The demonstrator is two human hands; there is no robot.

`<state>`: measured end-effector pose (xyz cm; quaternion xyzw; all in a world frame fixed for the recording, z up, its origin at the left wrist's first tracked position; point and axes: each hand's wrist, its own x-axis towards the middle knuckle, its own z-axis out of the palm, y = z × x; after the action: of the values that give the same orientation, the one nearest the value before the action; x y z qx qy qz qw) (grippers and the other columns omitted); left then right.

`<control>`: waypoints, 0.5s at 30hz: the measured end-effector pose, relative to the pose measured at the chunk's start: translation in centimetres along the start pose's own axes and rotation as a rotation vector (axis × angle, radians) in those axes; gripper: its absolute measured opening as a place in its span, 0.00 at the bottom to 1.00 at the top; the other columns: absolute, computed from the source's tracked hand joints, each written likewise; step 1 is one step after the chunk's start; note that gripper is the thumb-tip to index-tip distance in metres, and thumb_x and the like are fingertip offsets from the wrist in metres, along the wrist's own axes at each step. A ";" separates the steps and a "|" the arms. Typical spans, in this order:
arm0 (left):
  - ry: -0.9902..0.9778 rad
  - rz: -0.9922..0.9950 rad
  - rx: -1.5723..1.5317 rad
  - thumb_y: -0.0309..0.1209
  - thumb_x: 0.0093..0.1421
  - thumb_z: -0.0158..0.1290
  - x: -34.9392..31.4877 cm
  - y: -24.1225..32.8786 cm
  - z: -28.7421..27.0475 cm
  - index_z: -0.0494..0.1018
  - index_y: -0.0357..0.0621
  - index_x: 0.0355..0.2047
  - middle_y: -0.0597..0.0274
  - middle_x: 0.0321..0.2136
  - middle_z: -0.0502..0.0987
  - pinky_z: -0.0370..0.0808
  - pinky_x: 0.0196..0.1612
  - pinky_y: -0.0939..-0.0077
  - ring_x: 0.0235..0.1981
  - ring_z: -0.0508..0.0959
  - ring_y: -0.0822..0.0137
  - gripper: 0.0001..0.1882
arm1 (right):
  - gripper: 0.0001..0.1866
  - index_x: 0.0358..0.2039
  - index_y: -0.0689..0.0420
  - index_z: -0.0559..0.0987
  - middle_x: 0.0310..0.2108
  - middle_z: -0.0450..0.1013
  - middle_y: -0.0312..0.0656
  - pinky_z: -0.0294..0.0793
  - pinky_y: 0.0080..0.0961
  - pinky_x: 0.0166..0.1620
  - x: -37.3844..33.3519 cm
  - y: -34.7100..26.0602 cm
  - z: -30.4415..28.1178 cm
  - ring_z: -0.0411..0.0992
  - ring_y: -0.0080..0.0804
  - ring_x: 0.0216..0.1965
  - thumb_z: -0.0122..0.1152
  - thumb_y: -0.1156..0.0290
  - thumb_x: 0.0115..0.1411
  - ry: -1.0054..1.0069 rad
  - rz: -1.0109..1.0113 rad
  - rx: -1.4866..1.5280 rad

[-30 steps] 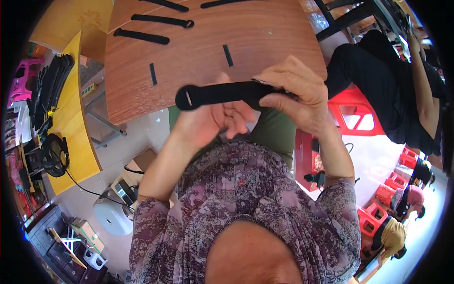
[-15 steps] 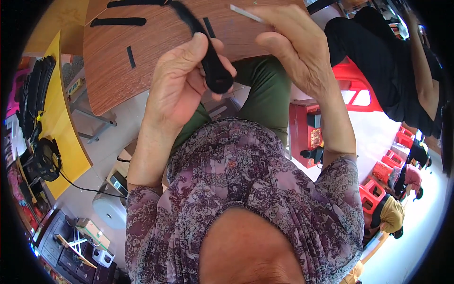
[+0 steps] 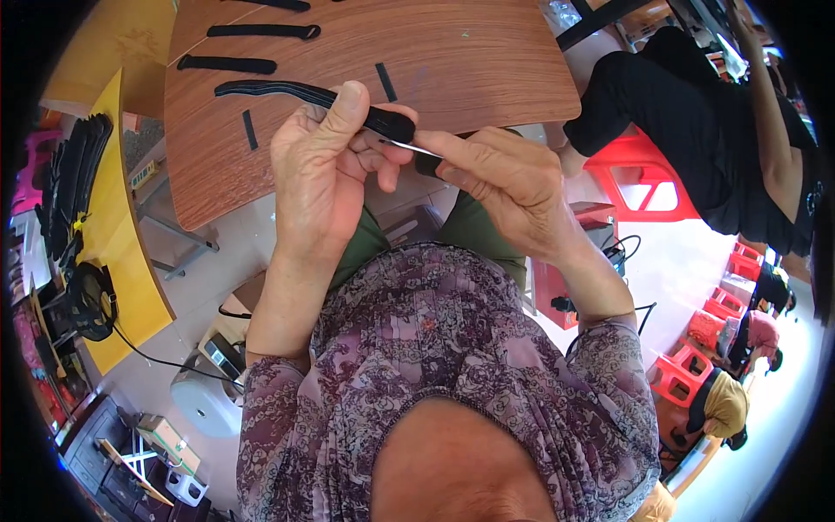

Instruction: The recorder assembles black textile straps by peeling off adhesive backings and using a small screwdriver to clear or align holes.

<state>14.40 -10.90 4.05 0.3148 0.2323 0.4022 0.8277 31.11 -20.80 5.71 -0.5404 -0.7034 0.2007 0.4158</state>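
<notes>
My left hand [image 3: 315, 165] is closed around a black strap [image 3: 283, 88], thumb on top. The strap's narrow tail reaches left over the table, and its wide rounded end with a small slot points toward my right hand. Pinched in my right hand [image 3: 513, 178] is a thin, pale flat strip [image 3: 420, 149]. Its tip meets the strap's rounded end near the slot; whether it has gone into the slot I cannot tell. Similar black straps [image 3: 228, 64] lie at the far left of the table, along with short dark strips [image 3: 386, 82].
The brown wooden table [image 3: 470, 61] stands before me. To my left, a yellow board [image 3: 122, 252] carries a pile of black straps [image 3: 74, 174] and a black bag [image 3: 90, 300]. A person in black [image 3: 696, 130] sits on a red stool [image 3: 644, 178] at the right.
The strap has turned from upright to nearly level, its tail now toward the left. My right hand has come down and left, bringing the pale strip to the strap's end.
</notes>
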 end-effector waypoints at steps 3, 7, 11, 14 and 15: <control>0.047 0.052 -0.018 0.34 0.61 0.53 -0.2 -0.2 0.3 0.72 0.33 0.31 0.47 0.28 0.78 0.72 0.19 0.77 0.22 0.79 0.64 0.13 | 0.22 0.48 0.57 0.76 0.23 0.72 0.46 0.69 0.30 0.29 0.0 0.1 0.5 0.70 0.39 0.25 0.60 0.82 0.50 0.020 0.013 -0.008; 0.091 0.105 -0.056 0.32 0.60 0.54 -0.5 -0.2 0.3 0.71 0.33 0.32 0.46 0.28 0.78 0.73 0.19 0.76 0.22 0.79 0.64 0.11 | 0.22 0.48 0.58 0.75 0.25 0.74 0.47 0.70 0.29 0.31 0.1 -0.2 0.8 0.72 0.40 0.27 0.59 0.82 0.50 0.022 0.019 0.033; 0.067 0.122 0.004 0.29 0.60 0.53 -0.4 0.3 -0.4 0.70 0.34 0.32 0.45 0.29 0.78 0.73 0.18 0.76 0.23 0.80 0.61 0.09 | 0.18 0.49 0.61 0.76 0.25 0.75 0.42 0.71 0.20 0.31 0.1 -0.4 0.8 0.74 0.26 0.27 0.58 0.77 0.56 0.030 0.023 0.104; 0.084 0.110 0.024 0.28 0.60 0.53 -0.6 0.5 -0.4 0.70 0.34 0.32 0.43 0.29 0.78 0.74 0.17 0.77 0.23 0.80 0.60 0.08 | 0.18 0.50 0.61 0.75 0.26 0.76 0.42 0.72 0.20 0.32 0.4 -0.6 0.8 0.74 0.25 0.28 0.57 0.77 0.57 0.034 0.030 0.123; 0.077 0.095 0.012 0.28 0.60 0.53 -0.5 0.5 -0.4 0.70 0.34 0.32 0.43 0.29 0.78 0.75 0.17 0.77 0.23 0.80 0.59 0.08 | 0.18 0.50 0.61 0.75 0.26 0.76 0.42 0.72 0.20 0.32 0.5 -0.6 0.7 0.74 0.25 0.28 0.56 0.77 0.58 0.028 0.037 0.095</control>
<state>13.53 -10.94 4.19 0.3150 0.2511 0.4514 0.7962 30.16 -20.38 5.92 -0.5356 -0.6771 0.2340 0.4471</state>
